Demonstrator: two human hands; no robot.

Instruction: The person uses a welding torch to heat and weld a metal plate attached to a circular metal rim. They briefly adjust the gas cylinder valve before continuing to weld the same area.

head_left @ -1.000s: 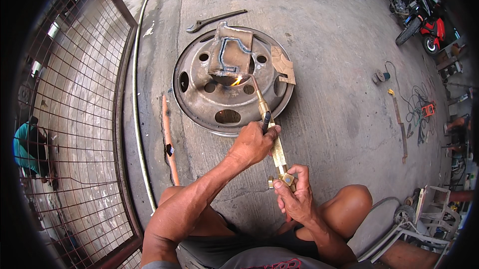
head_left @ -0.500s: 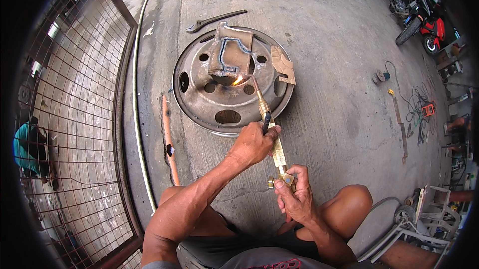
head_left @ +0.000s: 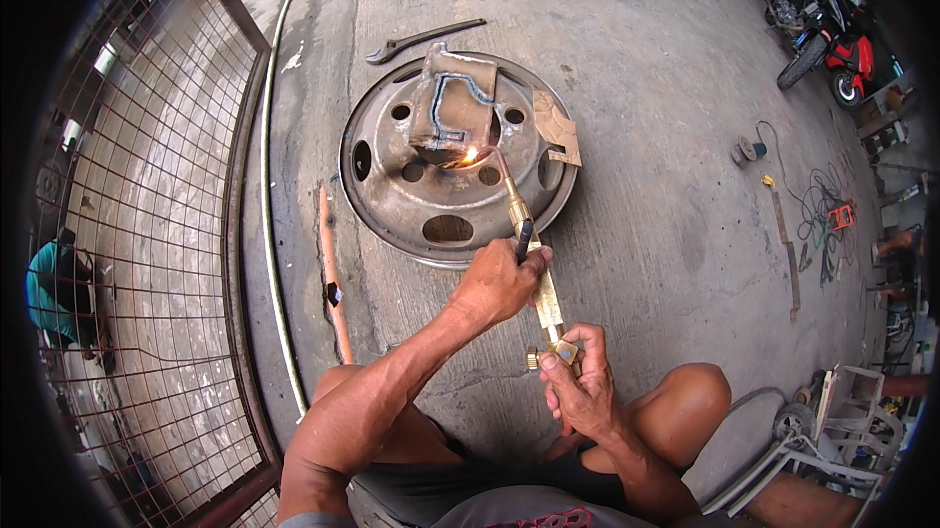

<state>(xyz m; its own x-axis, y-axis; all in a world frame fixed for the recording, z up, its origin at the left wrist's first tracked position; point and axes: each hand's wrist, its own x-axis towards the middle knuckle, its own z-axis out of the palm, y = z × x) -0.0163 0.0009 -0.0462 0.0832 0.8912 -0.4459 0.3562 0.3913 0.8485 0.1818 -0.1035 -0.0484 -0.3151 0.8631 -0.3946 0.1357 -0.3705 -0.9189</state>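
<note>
A brass gas torch (head_left: 547, 298) is held in both my hands, its curved tip pointing up and away from me. My left hand (head_left: 497, 281) wraps round the torch body, with a dark, pen-like thing (head_left: 525, 240) sticking up at its thumb. My right hand (head_left: 584, 389) grips the rear end by the valve knobs. An orange flame (head_left: 472, 154) burns at the tip, beside the lower edge of a metal plate (head_left: 472, 100) with a blue-edged outline on it. That plate lies tilted on a steel wheel rim (head_left: 460, 203).
An adjustable wrench (head_left: 426, 39) lies beyond the rim, and a cardboard template (head_left: 555, 126) rests at its right edge. A mesh gate (head_left: 162, 205) and an orange pipe (head_left: 333, 278) are on the left. Motorcycles (head_left: 827, 48), cables (head_left: 818, 215) and a metal frame (head_left: 832, 430) stand or lie right.
At the torch tip the flame looks brighter and lies slightly further right along the plate's lower edge. Both hands keep nearly the same place and grip.
</note>
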